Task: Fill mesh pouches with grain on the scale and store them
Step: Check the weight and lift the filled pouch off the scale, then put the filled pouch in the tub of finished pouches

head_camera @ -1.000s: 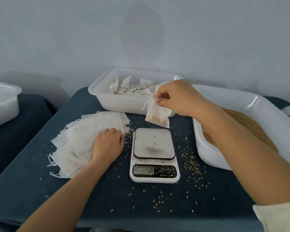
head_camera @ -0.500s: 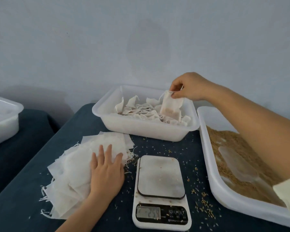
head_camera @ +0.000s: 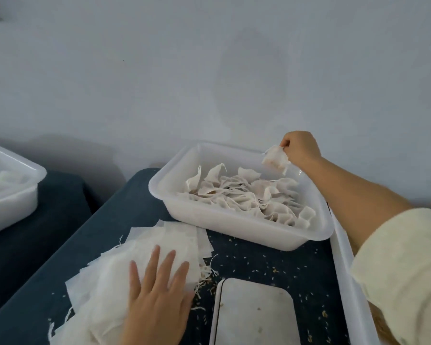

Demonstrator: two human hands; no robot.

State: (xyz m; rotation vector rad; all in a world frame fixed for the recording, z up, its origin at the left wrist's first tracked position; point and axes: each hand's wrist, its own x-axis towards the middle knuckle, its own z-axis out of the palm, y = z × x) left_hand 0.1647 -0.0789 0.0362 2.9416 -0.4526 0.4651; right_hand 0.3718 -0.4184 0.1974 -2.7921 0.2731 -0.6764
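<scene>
My right hand (head_camera: 300, 148) pinches a filled mesh pouch (head_camera: 275, 159) by its top, holding it over the far right corner of the white storage bin (head_camera: 234, 226). Several filled pouches (head_camera: 246, 195) lie in that bin. My left hand (head_camera: 157, 295) rests flat, fingers spread, on the stack of empty mesh pouches (head_camera: 115, 282). The scale (head_camera: 254, 312) shows only its plate at the bottom edge; its display is out of view.
The white rim of the grain tray (head_camera: 343, 270) runs along the right, mostly hidden by my right arm. Loose grains scatter over the dark blue tablecloth (head_camera: 271, 265). Another white bin (head_camera: 8, 188) stands on a separate surface at far left. A plain wall is behind.
My right hand has carried the filled pouch from above the scale to the far right corner of the storage bin. My left hand has flattened on the empty pouches. The view tilted up.
</scene>
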